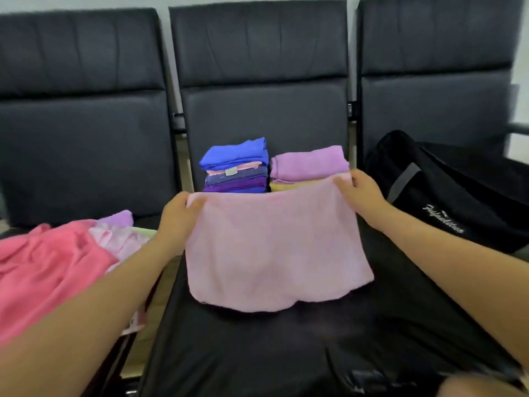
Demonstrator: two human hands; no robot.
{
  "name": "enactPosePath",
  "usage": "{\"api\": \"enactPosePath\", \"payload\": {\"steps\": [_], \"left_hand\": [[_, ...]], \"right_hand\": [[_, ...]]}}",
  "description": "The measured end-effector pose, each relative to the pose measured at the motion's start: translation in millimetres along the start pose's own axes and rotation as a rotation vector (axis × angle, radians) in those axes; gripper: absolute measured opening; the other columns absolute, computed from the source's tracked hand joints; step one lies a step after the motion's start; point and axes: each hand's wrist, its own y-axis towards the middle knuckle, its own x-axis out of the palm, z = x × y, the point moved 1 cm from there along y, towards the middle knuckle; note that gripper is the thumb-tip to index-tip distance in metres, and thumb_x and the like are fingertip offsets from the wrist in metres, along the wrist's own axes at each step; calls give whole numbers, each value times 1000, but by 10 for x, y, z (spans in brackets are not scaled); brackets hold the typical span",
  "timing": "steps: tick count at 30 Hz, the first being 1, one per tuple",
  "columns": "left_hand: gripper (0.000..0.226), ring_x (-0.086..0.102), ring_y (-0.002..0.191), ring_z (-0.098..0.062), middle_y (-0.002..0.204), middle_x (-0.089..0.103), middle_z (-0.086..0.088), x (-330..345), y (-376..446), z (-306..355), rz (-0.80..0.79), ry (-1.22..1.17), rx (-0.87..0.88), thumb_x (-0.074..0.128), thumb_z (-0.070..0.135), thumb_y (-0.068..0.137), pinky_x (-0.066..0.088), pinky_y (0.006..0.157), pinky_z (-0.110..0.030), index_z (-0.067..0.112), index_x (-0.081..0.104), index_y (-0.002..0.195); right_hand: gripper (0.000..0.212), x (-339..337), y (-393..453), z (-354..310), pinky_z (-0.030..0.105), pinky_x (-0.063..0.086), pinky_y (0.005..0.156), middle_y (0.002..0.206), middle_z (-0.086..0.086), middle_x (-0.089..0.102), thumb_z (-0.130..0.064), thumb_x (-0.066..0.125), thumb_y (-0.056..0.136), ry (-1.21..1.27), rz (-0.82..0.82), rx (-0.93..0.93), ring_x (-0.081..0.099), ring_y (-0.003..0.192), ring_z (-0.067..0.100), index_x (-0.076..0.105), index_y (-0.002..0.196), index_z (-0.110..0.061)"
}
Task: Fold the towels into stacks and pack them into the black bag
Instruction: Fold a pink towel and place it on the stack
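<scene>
Pale pink terry towel [274, 247], held up over the black padded middle seat [257, 353] by its top corners, left hand [179, 217] and right hand [359, 193] each pinching one with curled fingers, its spread hiding the lower folded stacks [237, 167] behind; black fabric bag [446, 196] rightward, partly cut off.

Pink towel [272, 253] between both hands

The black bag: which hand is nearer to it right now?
Right. The right hand pinches the pink towel's upper corner just beside the black bag; the left hand holds the opposite corner, a full towel-width further away.
</scene>
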Motion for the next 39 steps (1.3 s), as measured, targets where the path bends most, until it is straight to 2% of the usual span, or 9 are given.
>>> {"api": "enactPosePath", "payload": {"steps": [5, 14, 19, 21, 24, 28, 33, 36, 39], "left_hand": [[17, 53, 84, -15, 94, 59, 5, -296, -88, 703, 89, -292, 61, 45, 25, 91, 42, 67, -28, 14, 58, 96], [18, 51, 77, -16, 84, 60, 1, -623, -287, 1251, 116, -578, 17, 49, 18, 86, 41, 66, -29, 7, 63, 86], [18, 56, 43, -8, 55, 61, 4, -774, -250, 1240, -173, -842, -226, 49, 24, 96, 44, 45, -17, 14, 62, 89], [17, 57, 43, -10, 61, 60, 1, -744, -185, 1109, -235, -801, -278, 50, 25, 96, 45, 48, -21, 14, 60, 88], [13, 62, 66, -15, 80, 66, -3, -553, -116, 798, -217, -552, -320, 58, 25, 93, 46, 60, -28, 13, 64, 92], [14, 51, 68, -15, 84, 59, -4, -184, -160, 152, -208, 117, -57, 61, 22, 91, 37, 56, -26, 9, 61, 87], [12, 61, 88, -21, 95, 68, -4, 88, -165, -462, -385, 579, 144, 60, 18, 87, 48, 80, -31, 26, 61, 79], [12, 63, 83, -23, 90, 68, -5, 155, -78, -489, -288, 594, 143, 59, 15, 87, 51, 81, -36, 24, 63, 79], [12, 65, 59, -19, 74, 67, -4, 270, 0, -542, -177, 474, 30, 58, 13, 87, 54, 74, -34, 18, 64, 78]], "right_hand": [[27, -382, 141, -799, 17, 39, 58, 92, 0, 57, -22, 50, 93, 260, 198, -47, 48, 74, 9, 60, 104, 1], [18, -638, -6, -1252, 8, 33, 48, 72, -6, 43, -21, 48, 92, 150, 266, -237, 36, 62, 6, 47, 78, -10], [14, -677, 107, -1170, 30, 44, 69, 85, 10, 51, -23, 59, 88, 440, 199, 125, 47, 77, 20, 54, 84, -10], [20, -633, 136, -1044, 35, 49, 85, 100, 10, 59, -20, 64, 88, 532, 124, 278, 56, 90, 23, 61, 103, -7], [27, -485, 108, -724, 33, 47, 84, 107, 12, 59, -14, 59, 90, 455, 36, 389, 56, 91, 25, 60, 115, -3], [20, -230, -75, -110, 28, 43, 67, 96, 14, 60, -10, 59, 90, 207, 9, 423, 56, 77, 23, 66, 105, 1], [22, 3, -336, 577, 32, 43, 67, 71, 12, 65, -16, 56, 88, -276, -115, 345, 63, 76, 30, 64, 69, -8], [21, 121, -309, 758, 39, 54, 69, 72, 16, 64, -7, 58, 87, 24, -73, 478, 69, 64, 33, 61, 67, -12], [7, 214, -239, 780, 23, 56, 55, 83, 11, 63, -2, 61, 90, 409, 14, 554, 64, 43, 13, 63, 89, -9]]}}
